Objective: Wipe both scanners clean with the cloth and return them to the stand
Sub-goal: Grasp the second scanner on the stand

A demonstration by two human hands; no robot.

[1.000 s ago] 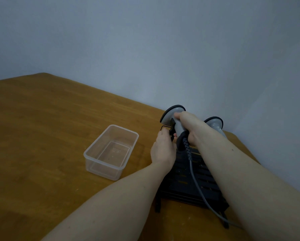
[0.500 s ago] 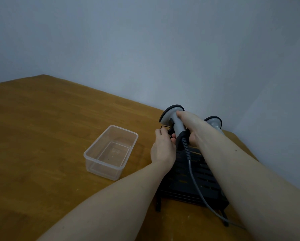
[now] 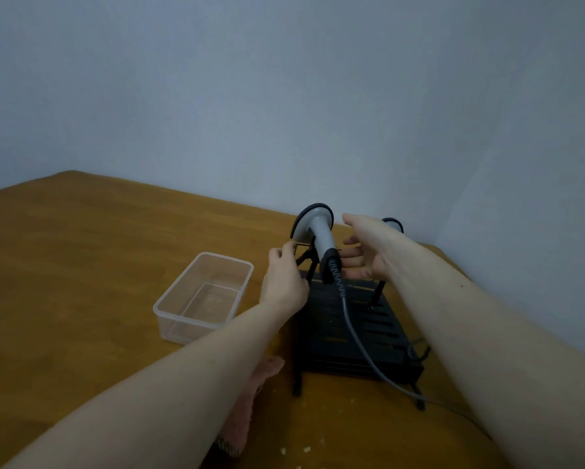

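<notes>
Near scanner sits in the stand w/ its head up and handle down in the wire cradle; 2nd scanner is in its slot behind my right hand, mostly hidden. My right hand is beside the handle, fingers spread wide & relaxed, not touching it as far as I can see. My left hand has fingers curled round the stand's thin wire arm at the front-left, bracing it. Step in hand, imo: seat the scanner & let go w/o tipping the rack. To do it well: hold the wire firm w/ left, check the handle is fully down in the cradle, take right hand off sideways so it doesn't snag the coiled cable running across the stand's top. Risk: cable drag could pull the scanner out, so leave slack. Cloth lies on the table under my left forearm, by the clear tub.
</notes>
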